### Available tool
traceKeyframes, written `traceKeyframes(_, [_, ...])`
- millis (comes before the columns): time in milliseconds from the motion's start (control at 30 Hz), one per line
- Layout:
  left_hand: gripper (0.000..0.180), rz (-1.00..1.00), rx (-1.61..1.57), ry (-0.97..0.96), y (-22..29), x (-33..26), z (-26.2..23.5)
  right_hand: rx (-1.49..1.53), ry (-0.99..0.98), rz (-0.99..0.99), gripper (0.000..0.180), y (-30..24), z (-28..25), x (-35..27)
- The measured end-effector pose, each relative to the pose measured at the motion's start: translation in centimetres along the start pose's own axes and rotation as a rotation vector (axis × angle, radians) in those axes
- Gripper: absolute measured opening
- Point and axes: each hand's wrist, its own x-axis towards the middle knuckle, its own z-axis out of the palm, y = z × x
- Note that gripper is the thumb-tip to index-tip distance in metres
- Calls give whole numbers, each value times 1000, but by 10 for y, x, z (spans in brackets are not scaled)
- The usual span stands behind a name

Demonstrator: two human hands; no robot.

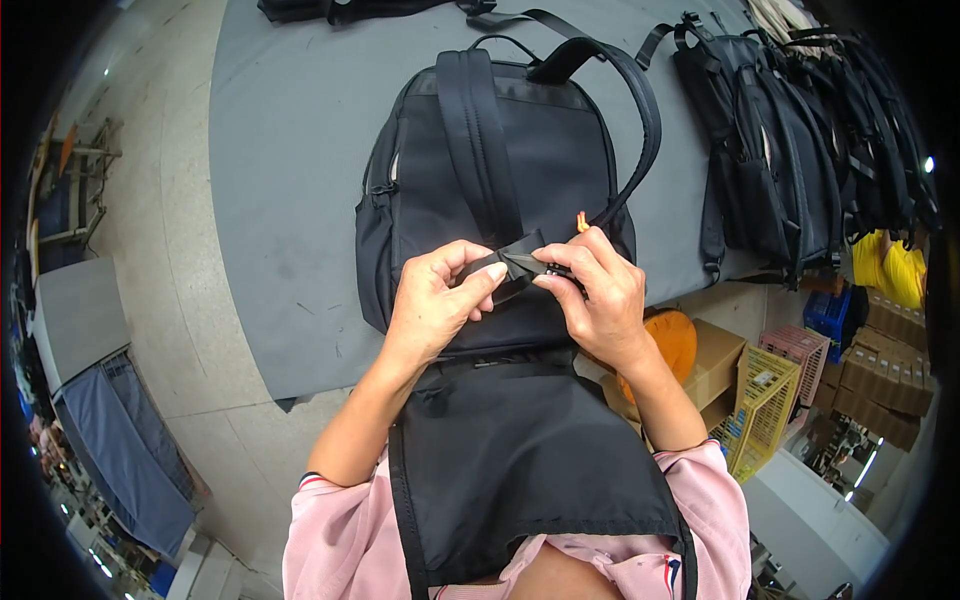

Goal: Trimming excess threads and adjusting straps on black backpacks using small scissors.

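A dark navy backpack point(560, 150) lies on the grey table with its shoulder straps uppermost. Over its lower edge, my left hand point(445, 295) pinches a black webbing strap point(522, 245) between thumb and fingers. Close by on the right, my right hand point(603, 295) is closed round a slim dark tool with a pale metal tip point(527, 263), which touches the webbing. A small orange-yellow piece point(582, 222) sticks up beside the right fingers; whether it belongs to the tool I cannot tell. One padded shoulder strap point(482, 140) runs down the backpack toward my hands.
Several dark backpacks point(770, 150) stand in a row at the table's right side. Past the right edge are a round orange seat point(670, 350), a cardboard box point(715, 350), a yellow crate point(765, 400) and a pink crate point(797, 350). A black apron point(530, 440) covers my front.
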Motion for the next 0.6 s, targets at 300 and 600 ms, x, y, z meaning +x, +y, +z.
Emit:
traceKeyframes(300, [43,215,134,139,16,21,-92,280,125,399,30,-1,9,-28])
traceKeyframes(600, [30,310,1239,-255,0,-17,-109,-11,-420,52,42,-39,47,-46])
